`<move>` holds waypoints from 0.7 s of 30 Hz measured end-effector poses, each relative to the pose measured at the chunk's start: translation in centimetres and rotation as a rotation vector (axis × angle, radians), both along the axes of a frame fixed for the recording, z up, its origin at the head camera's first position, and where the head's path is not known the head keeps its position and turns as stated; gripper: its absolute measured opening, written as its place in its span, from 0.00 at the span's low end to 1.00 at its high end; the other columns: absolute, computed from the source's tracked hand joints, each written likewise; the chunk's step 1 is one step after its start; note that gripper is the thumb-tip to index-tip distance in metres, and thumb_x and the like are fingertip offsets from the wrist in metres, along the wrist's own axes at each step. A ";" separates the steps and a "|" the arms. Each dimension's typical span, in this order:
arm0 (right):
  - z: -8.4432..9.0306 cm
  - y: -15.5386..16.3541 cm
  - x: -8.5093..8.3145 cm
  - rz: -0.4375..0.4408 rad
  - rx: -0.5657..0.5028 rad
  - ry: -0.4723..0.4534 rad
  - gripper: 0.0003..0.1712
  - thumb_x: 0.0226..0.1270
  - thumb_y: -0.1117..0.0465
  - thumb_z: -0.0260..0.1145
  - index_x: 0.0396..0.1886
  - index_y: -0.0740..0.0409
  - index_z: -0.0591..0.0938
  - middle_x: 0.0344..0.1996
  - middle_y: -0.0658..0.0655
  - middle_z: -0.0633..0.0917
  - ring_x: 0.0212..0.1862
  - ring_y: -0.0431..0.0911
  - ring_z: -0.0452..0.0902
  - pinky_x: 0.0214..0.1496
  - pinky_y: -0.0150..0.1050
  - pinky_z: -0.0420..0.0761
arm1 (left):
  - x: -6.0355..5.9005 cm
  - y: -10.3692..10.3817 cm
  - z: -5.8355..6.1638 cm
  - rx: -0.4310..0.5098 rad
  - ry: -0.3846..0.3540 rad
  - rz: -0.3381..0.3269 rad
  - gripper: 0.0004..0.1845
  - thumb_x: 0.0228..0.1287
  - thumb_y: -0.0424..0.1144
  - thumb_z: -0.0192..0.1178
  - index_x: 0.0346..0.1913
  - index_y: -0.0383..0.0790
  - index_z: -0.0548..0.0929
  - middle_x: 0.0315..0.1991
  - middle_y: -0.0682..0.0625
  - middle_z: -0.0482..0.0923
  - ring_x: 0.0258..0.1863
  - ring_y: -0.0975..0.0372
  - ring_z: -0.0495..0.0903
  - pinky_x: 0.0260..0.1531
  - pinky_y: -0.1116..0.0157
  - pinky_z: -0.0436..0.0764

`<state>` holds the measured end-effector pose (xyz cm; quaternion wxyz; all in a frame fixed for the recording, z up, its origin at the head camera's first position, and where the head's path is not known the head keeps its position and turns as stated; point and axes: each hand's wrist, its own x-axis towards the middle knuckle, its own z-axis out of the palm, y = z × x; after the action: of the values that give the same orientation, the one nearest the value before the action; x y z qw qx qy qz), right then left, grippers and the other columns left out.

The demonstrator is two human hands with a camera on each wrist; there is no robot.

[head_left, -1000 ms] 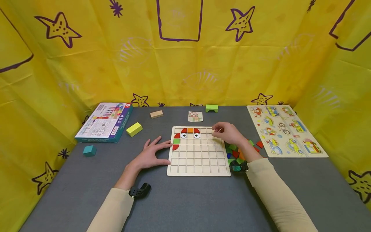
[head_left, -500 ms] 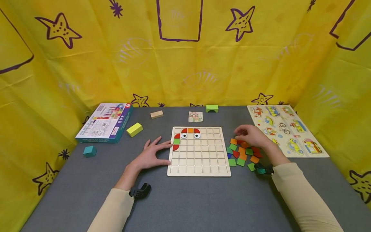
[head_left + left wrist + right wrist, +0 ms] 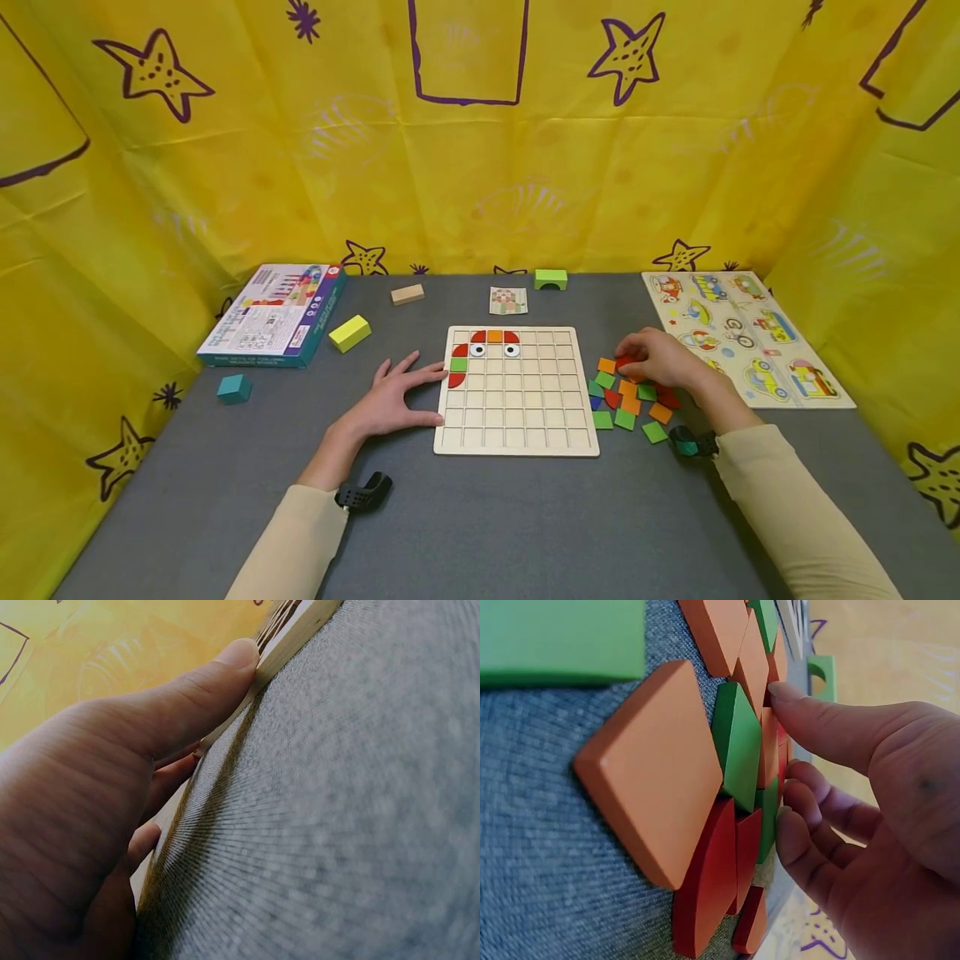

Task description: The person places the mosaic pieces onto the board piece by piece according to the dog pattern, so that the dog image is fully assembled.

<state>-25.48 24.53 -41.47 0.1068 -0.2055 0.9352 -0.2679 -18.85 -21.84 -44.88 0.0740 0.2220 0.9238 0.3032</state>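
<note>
since half a second ago, the right hand is being lowered slightly onto the loose tiles beside the wooden board, fingers curling around a red tile. the board is being steadied by the left hand, fingers spread flat.

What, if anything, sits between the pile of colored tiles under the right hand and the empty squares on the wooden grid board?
Nothing visible. Only bare grey table separates the tile pile from the grid board. The right hand rests on the pile.
</note>
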 end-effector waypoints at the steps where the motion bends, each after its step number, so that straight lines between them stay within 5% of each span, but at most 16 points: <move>1: 0.0 0.1 0.0 0.001 -0.002 -0.002 0.14 0.67 0.62 0.73 0.47 0.65 0.85 0.42 0.60 0.80 0.43 0.53 0.75 0.49 0.50 0.76 | 0.0 0.0 0.0 0.000 -0.002 0.001 0.42 0.55 0.60 0.73 0.72 0.48 0.75 0.76 0.53 0.63 0.79 0.45 0.42 0.69 0.37 0.29; 9: 0.1 0.4 -1.0 -0.017 -0.039 -0.011 0.14 0.69 0.63 0.70 0.49 0.67 0.84 0.39 0.58 0.86 0.40 0.51 0.80 0.46 0.50 0.80 | -0.2 -0.1 0.0 -0.003 -0.002 -0.001 0.42 0.56 0.60 0.73 0.72 0.49 0.75 0.76 0.53 0.63 0.79 0.44 0.42 0.69 0.36 0.29; 21: -0.6 0.7 -2.5 -0.090 -0.005 -0.019 0.13 0.72 0.60 0.68 0.50 0.63 0.84 0.32 0.56 0.79 0.36 0.52 0.72 0.40 0.44 0.72 | -0.1 0.0 0.0 -0.004 -0.015 0.000 0.42 0.56 0.60 0.73 0.72 0.48 0.74 0.76 0.53 0.63 0.79 0.45 0.41 0.69 0.37 0.29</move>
<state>-28.03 25.25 -42.07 0.1030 -0.1610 0.9417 -0.2769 -18.96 -21.80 -44.87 0.0816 0.2196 0.9238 0.3029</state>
